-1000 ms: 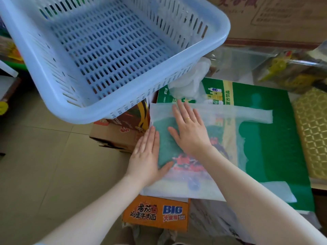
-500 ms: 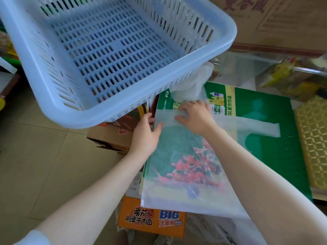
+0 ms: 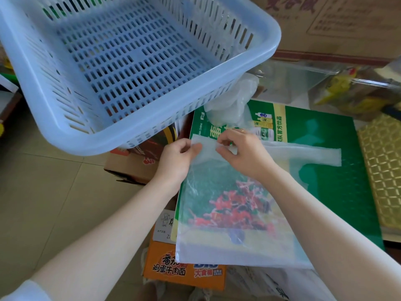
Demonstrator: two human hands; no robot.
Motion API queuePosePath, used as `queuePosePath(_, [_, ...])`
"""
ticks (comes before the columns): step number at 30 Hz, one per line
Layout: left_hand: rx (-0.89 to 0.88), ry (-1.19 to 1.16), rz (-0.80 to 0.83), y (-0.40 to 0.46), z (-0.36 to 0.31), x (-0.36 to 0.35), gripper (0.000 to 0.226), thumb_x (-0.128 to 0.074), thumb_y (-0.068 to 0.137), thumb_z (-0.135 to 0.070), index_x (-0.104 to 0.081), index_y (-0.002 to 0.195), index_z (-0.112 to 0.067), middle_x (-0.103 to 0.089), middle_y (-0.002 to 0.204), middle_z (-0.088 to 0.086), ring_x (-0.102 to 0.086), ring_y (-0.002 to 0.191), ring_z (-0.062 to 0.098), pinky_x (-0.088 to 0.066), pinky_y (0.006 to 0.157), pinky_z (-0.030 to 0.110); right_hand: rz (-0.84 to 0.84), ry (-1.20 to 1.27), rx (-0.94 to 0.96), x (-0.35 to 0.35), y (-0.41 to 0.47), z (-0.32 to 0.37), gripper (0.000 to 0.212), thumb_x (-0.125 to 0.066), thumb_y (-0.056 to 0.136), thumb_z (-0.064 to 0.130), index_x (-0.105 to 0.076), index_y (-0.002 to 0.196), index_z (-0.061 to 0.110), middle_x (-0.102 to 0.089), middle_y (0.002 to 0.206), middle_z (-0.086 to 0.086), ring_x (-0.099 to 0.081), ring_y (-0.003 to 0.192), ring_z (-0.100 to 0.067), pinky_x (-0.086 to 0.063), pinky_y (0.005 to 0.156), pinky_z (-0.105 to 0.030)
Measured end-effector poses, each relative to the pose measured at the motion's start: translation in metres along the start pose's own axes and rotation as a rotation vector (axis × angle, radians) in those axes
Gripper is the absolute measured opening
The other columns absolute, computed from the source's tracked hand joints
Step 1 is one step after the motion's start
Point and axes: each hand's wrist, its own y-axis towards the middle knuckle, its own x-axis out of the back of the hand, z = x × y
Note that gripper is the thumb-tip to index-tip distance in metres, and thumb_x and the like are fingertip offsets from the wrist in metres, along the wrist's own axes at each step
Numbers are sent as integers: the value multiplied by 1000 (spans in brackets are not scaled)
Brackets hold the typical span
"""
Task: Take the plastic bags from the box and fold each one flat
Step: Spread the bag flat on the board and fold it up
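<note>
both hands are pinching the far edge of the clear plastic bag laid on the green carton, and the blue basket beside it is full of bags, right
Not quite. The head view shows the blue basket empty, its slotted floor bare. The rest holds: the left hand and right hand pinch the far edge of the clear plastic bag laid on the green carton.

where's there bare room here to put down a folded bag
Free: the green board right of the flat bag, up to the gold mat; also the basket, whose floor shows nothing inside. Crowded: the board's far edge, where a crumpled bag lies and both the left hand and right hand pinch the flat bag.
</note>
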Motion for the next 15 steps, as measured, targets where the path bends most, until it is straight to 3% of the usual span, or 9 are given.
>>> queuePosePath(3, [-2, 4, -16, -4, 0, -2, 16, -57, 91, -19, -70, 83, -19, -72, 82, 0, -66, 74, 11, -54, 66, 25, 123, -50, -2, 0, 2, 2, 31, -64, 86, 24, -62, 113, 9, -65, 103, -9, -56, 96, -28, -43, 82, -37])
queuePosePath(5, [-7, 9, -62, -3, 2, -5, 14, -57, 90, -20, -71, 88, -20, -71, 88, 0, -63, 81, 13, -53, 76, 28, 184, 23, -41, -1, 0, 2, 31, -64, 86, 23, -60, 113, 7, -65, 101, -11, -57, 91, -28, -41, 76, -34])
queuePosePath(9, [-7, 42, -114, -2, 10, -7, 19, -57, 91, -21, -68, 103, -12, -69, 95, -5, -62, 93, 12, -50, 85, 26, 355, 90, -103, 1, -6, -4, 20, -67, 84, 23, -54, 78, 9, -56, 73, -7, -46, 63, -17, -32, 56, -24])
queuePosePath(11, [-5, 71, -111, -1, 15, -8, 17, -55, 91, -22, -68, 100, -15, -68, 93, -7, -61, 93, 11, -48, 85, 25, 415, 29, -114, 5, -10, -8, 32, -65, 86, 21, -41, 65, 16, -44, 61, 3, -39, 56, -9, -30, 51, -16])
queuePosePath(13, [0, 75, -136, 3, 19, -6, 12, -54, 92, -21, -66, 92, -19, -64, 85, -11, -57, 86, 8, -46, 77, 20, 458, -35, -128, 11, -14, -15, 27, -61, 88, 21, -46, 70, 9, -46, 62, 2, -41, 59, -13, -30, 51, -15])
queuePosePath(15, [7, 112, -210, 7, 22, 0, 11, -52, 94, -22, -62, 90, -20, -61, 82, -11, -53, 83, 9, -41, 68, 17, 461, -98, -166, 17, -20, -27, 24, -59, 89, 23, -52, 75, 4, -50, 66, -1, -45, 64, -19, -33, 58, -25])
